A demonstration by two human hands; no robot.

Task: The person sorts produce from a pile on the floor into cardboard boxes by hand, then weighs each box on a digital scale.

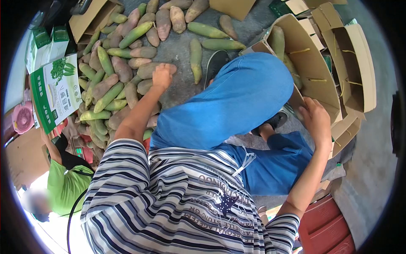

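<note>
Left hand is curling its fingers around a radish at the pile's edge, seemingly for firm purchase. Right fingers are clasping the open carton's near edge, likely steadying it; radishes are lying inside.

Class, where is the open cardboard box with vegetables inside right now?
In the head view, the open cardboard box is on the person's right, beside the raised knee in blue trousers, with the right hand at its near edge.
</note>
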